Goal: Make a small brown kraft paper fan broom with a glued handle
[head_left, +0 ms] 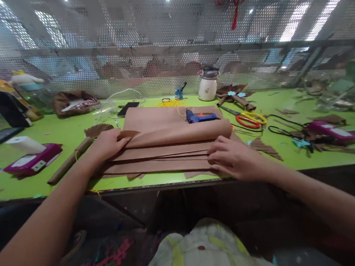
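Several layers of brown kraft paper lie stacked along the table's front edge, with the upper sheet curled over in a loose roll. My left hand pinches the left end of that curled sheet between thumb and fingers. On the right, my right hand has its bent fingers on the right ends of the lower paper layers, closed against them; its thumb is hard to make out. A blue hot glue gun rests on the paper behind the roll.
Scissors with red and yellow handles lie right of the paper, near cables and paper scraps. A rolled brown paper stick and a purple power strip are at left. Behind stand a white jar and a dark phone.
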### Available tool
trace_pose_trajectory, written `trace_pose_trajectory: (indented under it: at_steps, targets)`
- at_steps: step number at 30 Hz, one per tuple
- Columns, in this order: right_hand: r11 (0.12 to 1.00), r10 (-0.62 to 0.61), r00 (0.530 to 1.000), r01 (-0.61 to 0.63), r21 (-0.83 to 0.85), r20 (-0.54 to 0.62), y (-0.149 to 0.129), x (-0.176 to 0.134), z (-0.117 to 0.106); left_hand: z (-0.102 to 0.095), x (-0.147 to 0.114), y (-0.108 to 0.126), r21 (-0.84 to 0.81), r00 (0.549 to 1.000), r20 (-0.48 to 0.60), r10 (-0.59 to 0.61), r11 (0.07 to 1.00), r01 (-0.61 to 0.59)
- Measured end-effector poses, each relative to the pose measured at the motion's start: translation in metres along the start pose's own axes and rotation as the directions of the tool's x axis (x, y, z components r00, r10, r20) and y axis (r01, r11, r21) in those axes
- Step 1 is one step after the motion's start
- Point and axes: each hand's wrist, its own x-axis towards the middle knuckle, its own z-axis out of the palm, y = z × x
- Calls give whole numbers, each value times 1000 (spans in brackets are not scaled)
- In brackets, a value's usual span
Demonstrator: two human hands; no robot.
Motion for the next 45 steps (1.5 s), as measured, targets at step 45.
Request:
trace_pose_trajectory:
  at_steps: [45]
  targets:
    - [978, 207, 975, -208, 6, -79, 17, 21, 16, -40, -7, 85, -420, 747, 368, 553, 816, -398]
